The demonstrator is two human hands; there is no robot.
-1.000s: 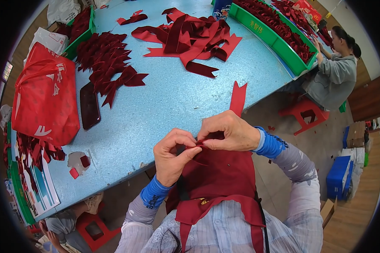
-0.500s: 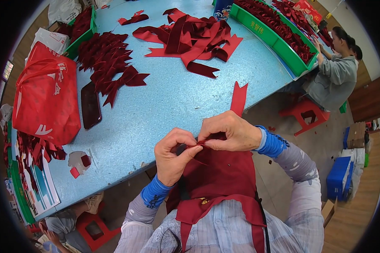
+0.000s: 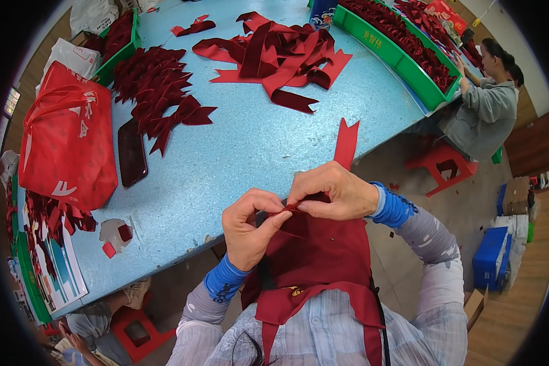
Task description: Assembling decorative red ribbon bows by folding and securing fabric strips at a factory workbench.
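My left hand (image 3: pixel 250 226) and my right hand (image 3: pixel 332 194) meet in front of the dark red apron, both pinching one red velvet ribbon (image 3: pixel 346 143). Its gathered middle lies between the fingertips of both hands. A notched end sticks up past my right hand over the table edge. Another part of the ribbon hangs below the fingers, hard to tell from the apron. A loose heap of cut red ribbons (image 3: pixel 274 58) lies farther off on the table. Left of it is a pile of tied dark red bows (image 3: pixel 155 85), one bow resting at its near end.
The blue table (image 3: pixel 226 146) spans the front. A dark phone (image 3: pixel 132 152) and a red bag (image 3: pixel 70 137) lie on its left. A green tray (image 3: pixel 396 52) of bows stands at the far right. Beyond it a person sits on a red stool (image 3: pixel 442 166). Blue crates (image 3: pixel 491 257) stand on the floor.
The hands keep their pinch in nearly the same place. A little more ribbon shows hanging below the fingertips. Nothing on the table has visibly moved.
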